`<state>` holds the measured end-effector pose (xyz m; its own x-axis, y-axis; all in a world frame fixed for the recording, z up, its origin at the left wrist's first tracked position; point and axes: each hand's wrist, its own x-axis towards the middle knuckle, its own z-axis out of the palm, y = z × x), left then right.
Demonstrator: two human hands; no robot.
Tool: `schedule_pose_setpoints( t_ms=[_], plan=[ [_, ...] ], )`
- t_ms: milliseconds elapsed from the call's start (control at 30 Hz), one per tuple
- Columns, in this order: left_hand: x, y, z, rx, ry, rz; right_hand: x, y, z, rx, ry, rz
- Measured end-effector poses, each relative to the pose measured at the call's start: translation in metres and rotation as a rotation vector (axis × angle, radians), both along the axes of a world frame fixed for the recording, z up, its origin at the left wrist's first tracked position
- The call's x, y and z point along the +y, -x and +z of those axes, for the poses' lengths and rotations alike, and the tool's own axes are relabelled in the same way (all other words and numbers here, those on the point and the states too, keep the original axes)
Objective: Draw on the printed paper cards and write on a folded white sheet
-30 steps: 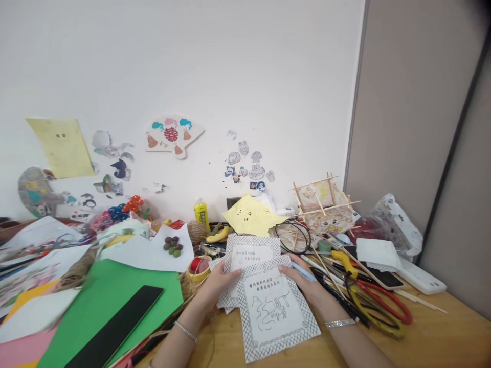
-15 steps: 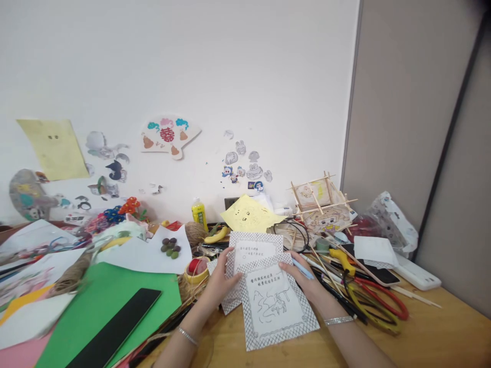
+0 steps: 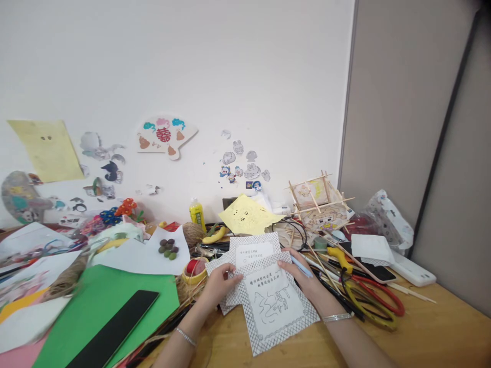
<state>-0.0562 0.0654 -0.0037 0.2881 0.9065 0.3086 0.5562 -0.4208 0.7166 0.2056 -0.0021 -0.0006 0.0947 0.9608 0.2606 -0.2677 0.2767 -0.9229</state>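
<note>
Two hand-drawn paper cards overlap above the wooden table, each with a crosshatched border and handwriting. The front card (image 3: 278,306) also carries a line drawing of an animal figure and a winding path. My right hand (image 3: 305,281) pinches this card at its upper right, with a light blue pen (image 3: 302,266) tucked in the same hand. Behind it, the back card (image 3: 253,250) shows only its upper part and left side. My left hand (image 3: 220,286) is closed on the left side of the back card, thumb on top. Another bordered sheet (image 3: 219,263) peeks out behind my left fingers.
Green paper (image 3: 153,312) with a black strip (image 3: 118,324) on it lies left. Yellow tape with red thread (image 3: 195,268) sits by my left hand. On the right are yellow-handled pliers (image 3: 368,314), a phone (image 3: 378,273) and a stick frame (image 3: 320,204).
The whole view has turned slightly right. My left fingers lifted and spread at the back card's edge half a second ago, then closed again lower down. The right hand keeps its grip.
</note>
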Motion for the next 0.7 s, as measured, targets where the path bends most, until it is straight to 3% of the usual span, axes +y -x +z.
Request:
schedule_pose_setpoints(
  t_ms=[233, 533, 700],
  plan=[
    [-0.012, -0.002, 0.014, -0.129, -0.116, -0.004, 0.003, 0.004, 0.006, 0.072, -0.018, 0.107],
    [-0.028, -0.003, 0.034, -0.233, -0.233, -0.015, 0.019, 0.004, -0.011, 0.144, 0.022, 0.203],
    [-0.029, -0.003, 0.036, -0.257, -0.215, -0.021, 0.019, 0.006, -0.011, 0.156, 0.048, 0.154]
  ],
)
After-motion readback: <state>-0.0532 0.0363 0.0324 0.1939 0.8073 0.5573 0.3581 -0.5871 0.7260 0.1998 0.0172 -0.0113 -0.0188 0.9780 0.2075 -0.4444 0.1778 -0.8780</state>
